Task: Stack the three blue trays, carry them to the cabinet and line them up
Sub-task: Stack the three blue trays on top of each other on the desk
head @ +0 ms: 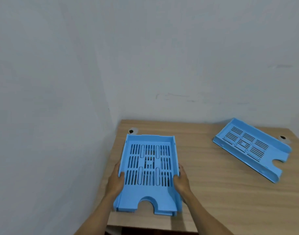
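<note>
Both hands on stacked blue trays, notched end nearward.

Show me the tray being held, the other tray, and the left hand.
Held tray [149,164], head view, slotted floor centre.
Other tray [247,143], head view, slotted floor.
Left hand [115,180], head view, back of hand.

Two nested slotted blue trays lie flat at the left, a third tray lying angled well apart at the right.

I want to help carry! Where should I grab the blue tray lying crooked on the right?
Grab the lone tray by its two long side walls, one hand each, reaching from the notched front end. That end points toward the table's near right, and the walls are raised and straight.
</note>
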{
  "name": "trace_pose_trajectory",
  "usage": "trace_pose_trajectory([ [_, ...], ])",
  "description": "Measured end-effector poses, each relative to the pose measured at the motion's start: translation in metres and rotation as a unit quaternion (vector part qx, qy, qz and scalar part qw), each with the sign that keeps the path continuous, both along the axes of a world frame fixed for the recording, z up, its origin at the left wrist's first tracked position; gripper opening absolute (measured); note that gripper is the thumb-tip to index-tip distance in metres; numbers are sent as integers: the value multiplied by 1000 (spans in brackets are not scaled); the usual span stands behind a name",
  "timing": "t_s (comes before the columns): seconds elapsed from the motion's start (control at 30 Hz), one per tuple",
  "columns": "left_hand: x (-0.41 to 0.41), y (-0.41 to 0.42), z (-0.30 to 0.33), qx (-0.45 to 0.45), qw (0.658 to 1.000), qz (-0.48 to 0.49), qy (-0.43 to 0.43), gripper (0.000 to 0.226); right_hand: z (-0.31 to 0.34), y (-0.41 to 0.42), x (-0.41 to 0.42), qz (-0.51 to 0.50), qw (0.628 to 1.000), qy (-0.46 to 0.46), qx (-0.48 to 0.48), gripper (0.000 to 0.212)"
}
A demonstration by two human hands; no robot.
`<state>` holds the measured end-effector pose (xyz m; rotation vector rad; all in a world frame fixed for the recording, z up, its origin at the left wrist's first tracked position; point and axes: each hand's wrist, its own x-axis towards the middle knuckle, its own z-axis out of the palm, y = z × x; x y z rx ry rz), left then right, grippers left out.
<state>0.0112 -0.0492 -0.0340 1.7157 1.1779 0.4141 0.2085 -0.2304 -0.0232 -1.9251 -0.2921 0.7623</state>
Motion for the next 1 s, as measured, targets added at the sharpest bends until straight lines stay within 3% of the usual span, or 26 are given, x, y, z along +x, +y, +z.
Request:
trace_pose_trajectory([
  [0.2,13,0,-8,-2,1000,10,15,39,-6,-1,13,19,1000,5,-18,65],
  [0.47,61,-34,-1,-14,1000,-1,11,33,-12,-27,70,0,999,32,-14,53],
  [0.77,159,-102,1,-20,999,-33,0,31,5,-97,161,-21,998,-29,-56,47],
  [1.0,180,-113,9,26,999,-32,17,34,8,-111,171,1,996,-48,-70,47],
])
